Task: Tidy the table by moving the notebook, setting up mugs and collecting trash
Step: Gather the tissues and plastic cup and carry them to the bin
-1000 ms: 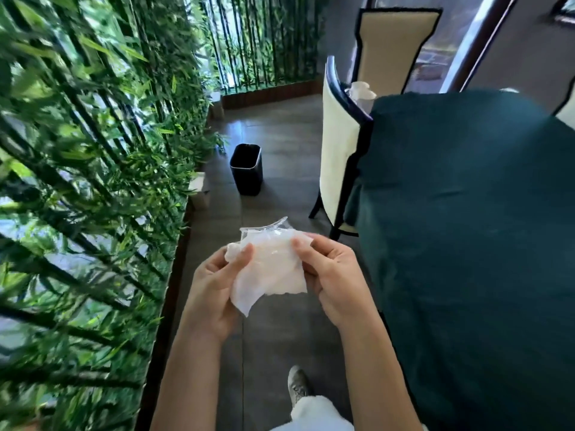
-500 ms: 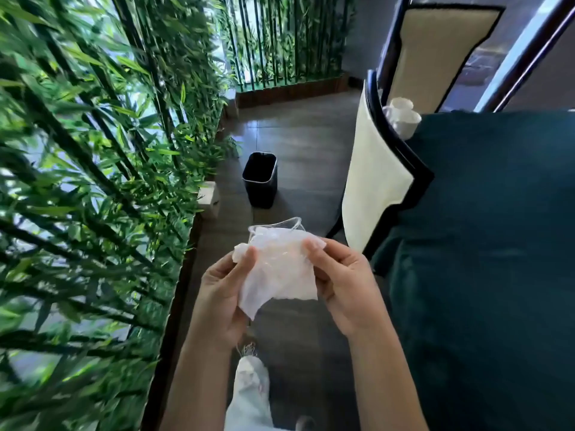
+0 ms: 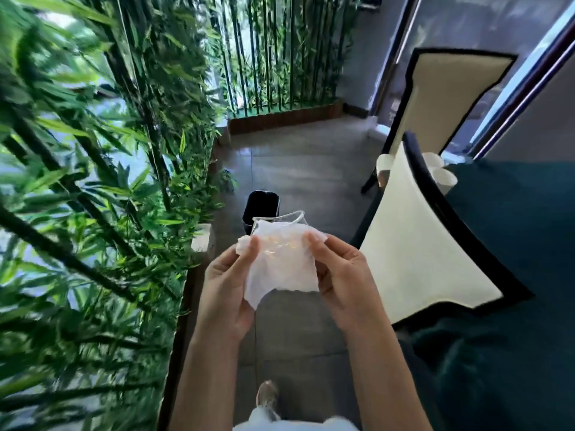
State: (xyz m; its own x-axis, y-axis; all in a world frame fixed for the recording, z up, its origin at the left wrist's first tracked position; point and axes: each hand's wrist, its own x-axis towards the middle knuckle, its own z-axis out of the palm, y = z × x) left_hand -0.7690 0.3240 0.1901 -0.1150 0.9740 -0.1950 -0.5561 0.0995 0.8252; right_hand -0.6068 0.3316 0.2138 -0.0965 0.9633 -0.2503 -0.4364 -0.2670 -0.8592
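Observation:
A bundle of trash point(image 3: 281, 262), a white tissue with crinkled clear plastic over it, is held in front of me over the floor. My left hand point(image 3: 228, 287) pinches its left edge and my right hand point(image 3: 342, 275) pinches its right edge. Just beyond the bundle a black waste bin point(image 3: 261, 205) stands on the grey floor, its near side hidden by the plastic. Two white mugs point(image 3: 440, 177) stand on the dark green table point(image 3: 513, 244) at the right, partly behind a chair back.
A cream chair with black trim point(image 3: 417, 250) is pushed against the table's left side; a second chair point(image 3: 441, 98) stands farther back. A bamboo hedge in a wooden planter point(image 3: 102, 181) lines the left. My shoe point(image 3: 267, 398) is on the tiled walkway between them.
I have walked forward along the walkway, so the bin and the chair are nearer. Both hands keep the same hold on the tissue and plastic.

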